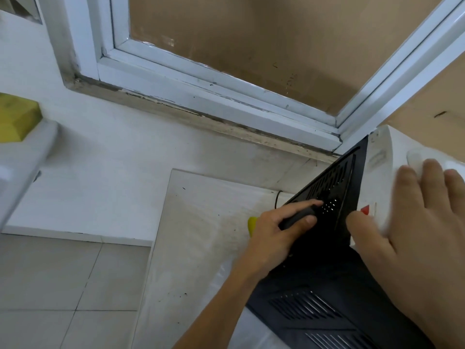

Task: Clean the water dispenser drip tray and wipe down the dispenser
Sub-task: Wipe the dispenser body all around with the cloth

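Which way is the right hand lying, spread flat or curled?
Spread flat: right hand lies with straight fingers on the dispenser top.

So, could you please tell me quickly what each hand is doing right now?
Left hand: closed, gripping a dark object against the dispenser's black back panel.
Right hand: open, fingers flat on the dispenser's white top.

We take this for a home interior, white-framed window (226, 59) at twelve o'clock with a grimy sill (201, 114), white painted wall (113, 147), grey tiled floor (63, 285) at seven o'clock, water dispenser (382, 157) at three o'clock.
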